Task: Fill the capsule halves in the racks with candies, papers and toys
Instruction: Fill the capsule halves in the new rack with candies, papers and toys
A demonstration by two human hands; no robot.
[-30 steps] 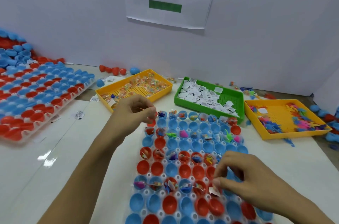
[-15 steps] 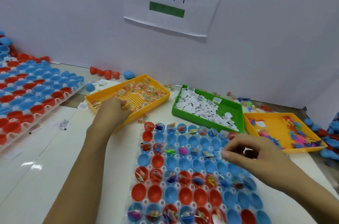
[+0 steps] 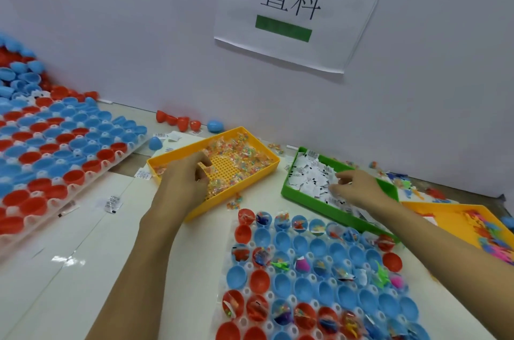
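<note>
White table [image 3: 83, 270], wall behind with a paper sign [image 3: 300, 11]. Rack [image 3: 314, 278] of capsule halves front centre, some filled. Left hand [image 3: 183, 181] in the yellow candy tray [image 3: 274, 164], fingers curled into the candies [image 3: 239, 150]; actual grip: can't tell. Right hand [image 3: 358, 189] in the green tray [image 3: 289, 189], fingertips narrow on the papers [image 3: 308, 175]. Toys [image 3: 489, 234] in the tray far right.
</note>
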